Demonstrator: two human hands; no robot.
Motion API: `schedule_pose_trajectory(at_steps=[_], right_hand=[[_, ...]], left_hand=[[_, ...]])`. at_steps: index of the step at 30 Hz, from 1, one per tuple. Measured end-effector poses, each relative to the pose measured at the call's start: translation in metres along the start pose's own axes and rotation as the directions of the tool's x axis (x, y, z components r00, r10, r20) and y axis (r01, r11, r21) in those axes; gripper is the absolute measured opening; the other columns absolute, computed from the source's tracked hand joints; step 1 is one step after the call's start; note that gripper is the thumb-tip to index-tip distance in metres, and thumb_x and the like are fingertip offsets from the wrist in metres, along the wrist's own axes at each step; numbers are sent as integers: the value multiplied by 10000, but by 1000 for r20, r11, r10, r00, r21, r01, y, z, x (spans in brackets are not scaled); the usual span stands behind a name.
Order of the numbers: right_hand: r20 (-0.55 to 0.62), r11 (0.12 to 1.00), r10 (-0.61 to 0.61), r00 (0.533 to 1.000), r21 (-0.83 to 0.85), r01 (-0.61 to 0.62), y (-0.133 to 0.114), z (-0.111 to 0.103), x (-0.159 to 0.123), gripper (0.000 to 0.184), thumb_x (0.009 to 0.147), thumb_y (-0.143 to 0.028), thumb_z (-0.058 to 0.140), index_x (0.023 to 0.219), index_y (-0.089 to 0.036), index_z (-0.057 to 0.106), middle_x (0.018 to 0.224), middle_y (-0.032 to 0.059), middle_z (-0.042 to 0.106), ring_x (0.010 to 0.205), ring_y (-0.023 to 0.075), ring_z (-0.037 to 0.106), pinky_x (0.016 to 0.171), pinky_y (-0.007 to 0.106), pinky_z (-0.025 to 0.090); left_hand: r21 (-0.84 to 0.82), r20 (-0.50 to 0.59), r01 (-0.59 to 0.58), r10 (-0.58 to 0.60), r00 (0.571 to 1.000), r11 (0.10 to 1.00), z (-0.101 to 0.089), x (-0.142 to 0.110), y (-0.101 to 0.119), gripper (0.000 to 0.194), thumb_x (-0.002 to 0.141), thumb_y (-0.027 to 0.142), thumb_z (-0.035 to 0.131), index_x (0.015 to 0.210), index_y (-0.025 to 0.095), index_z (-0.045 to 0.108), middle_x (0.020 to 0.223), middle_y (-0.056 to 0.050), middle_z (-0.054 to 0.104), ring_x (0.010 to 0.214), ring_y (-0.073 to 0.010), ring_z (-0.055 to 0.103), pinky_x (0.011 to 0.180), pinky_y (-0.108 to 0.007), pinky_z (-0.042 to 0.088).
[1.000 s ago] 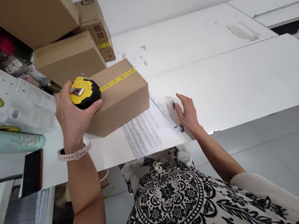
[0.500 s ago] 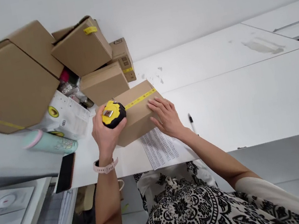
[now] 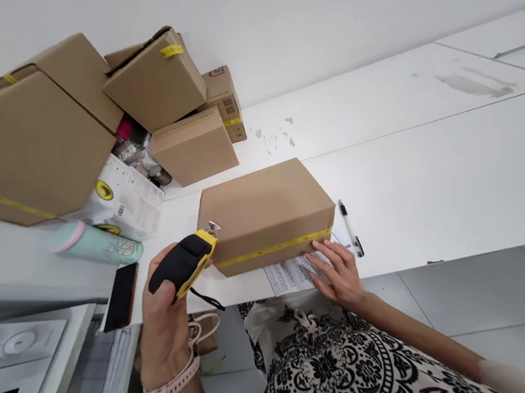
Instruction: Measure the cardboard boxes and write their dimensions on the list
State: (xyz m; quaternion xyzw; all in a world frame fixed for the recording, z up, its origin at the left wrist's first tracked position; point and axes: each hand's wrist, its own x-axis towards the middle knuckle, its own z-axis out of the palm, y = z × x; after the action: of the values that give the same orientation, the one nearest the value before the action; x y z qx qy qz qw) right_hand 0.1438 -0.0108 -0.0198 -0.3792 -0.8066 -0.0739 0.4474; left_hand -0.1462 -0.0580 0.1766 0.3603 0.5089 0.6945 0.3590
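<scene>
Left hand (image 3: 164,315) is clasping a tape measure (image 3: 186,264); half-open right hand (image 3: 340,274), gripping nothing, is touching the mid-frame cardboard box (image 3: 264,203), now turned, presenting an untaped face upward.

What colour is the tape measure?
The tape measure is black and yellow, clearest in the head view.

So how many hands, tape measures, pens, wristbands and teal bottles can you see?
Bare hands: 2, left hand and right hand
Black and yellow tape measure: 1
Slim black and white pen: 1
Pale pink wristband: 1
Teal cylindrical bottle with pink rim: 1
Total: 6
</scene>
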Motion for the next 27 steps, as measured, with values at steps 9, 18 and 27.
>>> schedule_pose_trajectory(at_steps=[9,18,27], right_hand=[[-198,919,181,963,383,-94,-6,-60,91,464,930,-96,592,1327,-333,621,1122,63,723,1033,244,675,832,427,568],[674,16,236,700,718,-696,-11,-57,167,336,903,-551,693,1102,-288,757,1033,41,742,870,176,653,822,376,561],[480,-29,631,609,799,-600,71,-41,174,269,671,-476,881,813,-263,798,714,-18,625,610,122,447,656,332,455]], left_hand=[[205,333,275,-331,883,939,22,26,21,728,601,536,876,1209,195,666,962,-92,777,790,-330,764,753,-471,640],[292,509,395,-491,707,871,74,45,20,621,703,547,807,1186,197,632,983,-94,779,778,-310,763,676,-435,657],[252,326,294,-367,871,922,33,110,20,416,694,474,828,971,171,759,879,-99,801,741,-297,757,609,-384,662]])
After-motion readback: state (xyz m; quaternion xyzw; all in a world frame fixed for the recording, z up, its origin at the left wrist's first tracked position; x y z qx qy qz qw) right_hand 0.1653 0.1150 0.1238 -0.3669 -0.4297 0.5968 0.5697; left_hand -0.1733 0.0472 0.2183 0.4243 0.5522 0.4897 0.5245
